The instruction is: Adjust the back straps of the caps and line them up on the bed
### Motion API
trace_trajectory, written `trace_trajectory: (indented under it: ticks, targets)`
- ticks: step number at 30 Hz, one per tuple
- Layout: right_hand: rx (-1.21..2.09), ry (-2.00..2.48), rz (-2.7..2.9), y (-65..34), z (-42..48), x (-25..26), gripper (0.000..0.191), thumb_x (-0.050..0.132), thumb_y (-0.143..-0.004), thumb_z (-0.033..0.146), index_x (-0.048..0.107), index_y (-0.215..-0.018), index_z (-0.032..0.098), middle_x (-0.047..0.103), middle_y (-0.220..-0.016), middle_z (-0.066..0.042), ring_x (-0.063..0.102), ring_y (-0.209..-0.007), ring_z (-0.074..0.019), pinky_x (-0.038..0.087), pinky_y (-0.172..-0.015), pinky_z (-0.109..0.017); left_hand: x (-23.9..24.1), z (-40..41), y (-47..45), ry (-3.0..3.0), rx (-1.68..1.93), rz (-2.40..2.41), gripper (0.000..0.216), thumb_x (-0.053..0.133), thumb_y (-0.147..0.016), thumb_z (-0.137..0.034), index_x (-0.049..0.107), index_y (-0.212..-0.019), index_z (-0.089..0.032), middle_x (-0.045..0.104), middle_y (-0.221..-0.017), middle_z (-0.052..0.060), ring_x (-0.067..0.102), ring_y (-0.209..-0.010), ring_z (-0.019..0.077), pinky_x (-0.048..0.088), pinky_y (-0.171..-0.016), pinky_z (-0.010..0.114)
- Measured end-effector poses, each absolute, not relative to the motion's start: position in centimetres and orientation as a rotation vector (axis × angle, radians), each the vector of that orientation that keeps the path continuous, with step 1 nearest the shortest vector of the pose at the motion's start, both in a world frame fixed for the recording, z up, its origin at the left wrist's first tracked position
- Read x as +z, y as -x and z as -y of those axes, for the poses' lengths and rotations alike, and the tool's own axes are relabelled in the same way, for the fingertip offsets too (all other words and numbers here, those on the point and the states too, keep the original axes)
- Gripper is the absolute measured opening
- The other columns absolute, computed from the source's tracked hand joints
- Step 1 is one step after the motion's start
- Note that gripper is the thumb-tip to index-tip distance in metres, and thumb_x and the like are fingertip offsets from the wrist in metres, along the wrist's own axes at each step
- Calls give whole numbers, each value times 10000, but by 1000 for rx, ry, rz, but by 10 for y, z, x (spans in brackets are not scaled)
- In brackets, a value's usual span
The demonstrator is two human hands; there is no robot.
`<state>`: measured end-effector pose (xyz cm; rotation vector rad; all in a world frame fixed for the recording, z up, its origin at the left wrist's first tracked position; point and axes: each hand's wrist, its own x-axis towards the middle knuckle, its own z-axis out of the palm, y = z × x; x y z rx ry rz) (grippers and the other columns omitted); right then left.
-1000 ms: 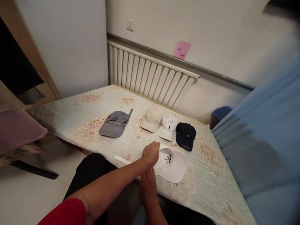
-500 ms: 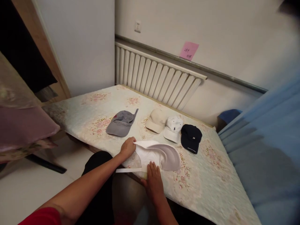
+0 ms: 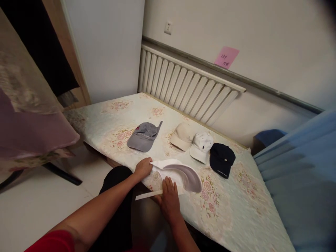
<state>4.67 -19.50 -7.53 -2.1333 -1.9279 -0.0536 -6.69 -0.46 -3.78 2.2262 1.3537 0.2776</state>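
Note:
A white baseball cap (image 3: 193,177) lies at the bed's near edge, its hollow inside and greyish brim underside facing up. My left hand (image 3: 143,168) is closed, pinching the cap's far-left corner. My right hand (image 3: 170,199) has its fingers laid over the near rim into the cap, the thumb below, gripping it. From that rim a loose white strap (image 3: 148,195) sticks out to the left. Beyond my hands sit a grey cap (image 3: 145,136) with its strap end raised, a beige cap (image 3: 181,136), a white cap with a small dark logo (image 3: 202,146) and a black cap (image 3: 222,159).
The caps rest on a flowered bed cover (image 3: 236,210). A white radiator (image 3: 181,84) runs along the wall behind, with a pink note (image 3: 227,57) above it. At right hangs a blue curtain (image 3: 296,168); cloth-draped furniture (image 3: 34,129) stands at left.
My right hand has slid left along the cap's near rim. The loose strap now tilts down at its free end. The camera view has shifted a little to the left.

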Motion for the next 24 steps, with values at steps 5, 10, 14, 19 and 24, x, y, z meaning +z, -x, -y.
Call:
trace_trajectory:
  ticks: [5, 10, 14, 19, 24]
  targets:
    - [-104, 2132, 1940, -46, 190, -77, 676, 538, -852, 428, 342, -1406, 93, 296, -1501, -176, 187, -1419, -267, 168, -1151, -475, -38, 7, 65, -2274, 225, -1359, 234, 414, -814, -170, 592, -962, -207, 658, -1038, 65, 599, -980, 198, 419, -828, 295]
    - [-93, 2107, 1939, -47, 192, -81, 715, 544, -844, 452, 316, -1418, 91, 269, -1512, -176, 164, -1424, -276, 156, -1154, -481, -30, 10, 60, -2358, 197, -1316, 228, 430, -815, -152, 584, -980, -187, 651, -1025, 87, 607, -965, 207, 437, -805, 300]
    - [-83, 2099, 1938, -48, 192, -82, 730, 549, -842, 450, 298, -1426, 92, 254, -1519, -171, 146, -1427, -273, 151, -1155, -480, -16, 18, 50, -2451, 221, -1272, 232, 417, -838, -150, 568, -1013, -166, 614, -1069, 128, 588, -999, 228, 441, -837, 335]
    - [-101, 2106, 1936, -48, 191, -84, 716, 557, -839, 432, 313, -1420, 93, 263, -1514, -172, 161, -1424, -275, 161, -1153, -485, -2, 24, 36, -2547, 247, -1167, 253, 388, -866, -132, 559, -1047, -174, 609, -1096, 123, 543, -1099, 231, 381, -961, 359]
    - [-92, 2093, 1930, -48, 192, -82, 714, 549, -842, 449, 317, -1420, 99, 266, -1516, -162, 148, -1428, -263, 159, -1157, -473, -6, 20, 25, -2511, 160, -1161, 253, 375, -887, -159, 552, -1068, -167, 650, -1055, 132, 609, -1005, 238, 444, -863, 357]
